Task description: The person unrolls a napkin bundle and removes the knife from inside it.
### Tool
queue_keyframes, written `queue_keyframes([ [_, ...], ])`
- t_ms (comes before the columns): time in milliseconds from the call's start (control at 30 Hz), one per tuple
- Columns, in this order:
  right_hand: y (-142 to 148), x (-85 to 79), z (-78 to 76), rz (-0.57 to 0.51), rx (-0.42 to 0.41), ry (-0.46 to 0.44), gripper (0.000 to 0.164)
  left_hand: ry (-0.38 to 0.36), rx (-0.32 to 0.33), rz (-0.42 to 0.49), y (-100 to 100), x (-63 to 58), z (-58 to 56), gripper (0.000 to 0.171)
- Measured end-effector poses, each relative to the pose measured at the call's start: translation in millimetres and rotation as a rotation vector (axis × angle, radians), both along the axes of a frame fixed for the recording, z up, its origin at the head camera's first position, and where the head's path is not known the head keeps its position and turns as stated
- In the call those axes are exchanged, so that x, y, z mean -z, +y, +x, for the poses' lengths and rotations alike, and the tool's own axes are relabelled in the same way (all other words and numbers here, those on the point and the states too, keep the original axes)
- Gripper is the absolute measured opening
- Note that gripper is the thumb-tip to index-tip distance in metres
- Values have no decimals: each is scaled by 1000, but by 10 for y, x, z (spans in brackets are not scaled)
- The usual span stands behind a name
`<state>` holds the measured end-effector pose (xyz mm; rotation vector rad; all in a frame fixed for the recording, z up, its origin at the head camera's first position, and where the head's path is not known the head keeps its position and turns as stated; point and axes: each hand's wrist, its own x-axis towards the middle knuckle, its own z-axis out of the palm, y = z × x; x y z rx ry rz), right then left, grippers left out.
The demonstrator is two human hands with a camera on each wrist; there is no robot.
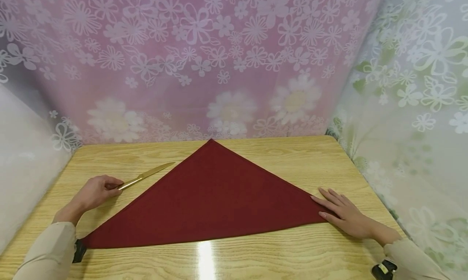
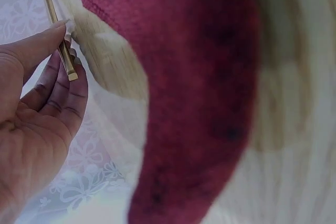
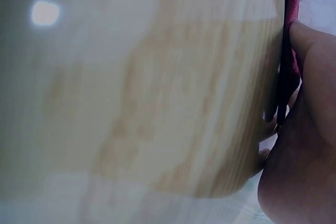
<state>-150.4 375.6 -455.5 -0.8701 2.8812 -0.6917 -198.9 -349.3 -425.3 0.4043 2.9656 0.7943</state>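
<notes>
A dark red cloth (image 1: pixel 204 194) lies on the table as a large triangle, its peak toward the far edge. Left of it, my left hand (image 1: pixel 96 192) pinches the handle of a gold table knife (image 1: pixel 146 175), whose blade points right toward the cloth's slanted side. In the left wrist view, thumb and fingers hold the knife handle (image 2: pixel 67 59) near its end. At the cloth's right corner rests my right hand (image 1: pixel 347 217), fingers extended over the fabric. The right wrist view shows its thumb against the cloth edge (image 3: pixel 295 3); the other fingers are partly hidden.
The light wood-grain table (image 1: pixel 292 255) has its far edge against a pink flowered curtain (image 1: pixel 234 60). Pale flowered sheeting (image 1: pixel 420 129) hangs at the right, and a whitish sheet (image 1: pixel 22 162) at the left.
</notes>
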Motion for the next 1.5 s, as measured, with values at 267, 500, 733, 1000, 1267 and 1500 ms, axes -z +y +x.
queue_keyframes([
  [267,-5,-11,3,-9,2,-10,50,-5,15,4,-22,9,-16,30],
  [500,-10,-17,2,-14,-2,-16,50,-25,-7,15,-39,33,2,31],
  [733,-6,-17,2,-10,-2,-23,50,-42,-23,51,-63,47,33,34],
  [1000,0,-25,7,-9,-3,-24,50,-46,-31,69,-56,43,35,33],
  [1267,-18,-54,-4,-21,-25,-26,50,-32,-34,52,-65,18,97,42],
  [1500,-26,-115,-31,-33,-23,-47,49,20,-51,15,-75,-33,193,41],
])
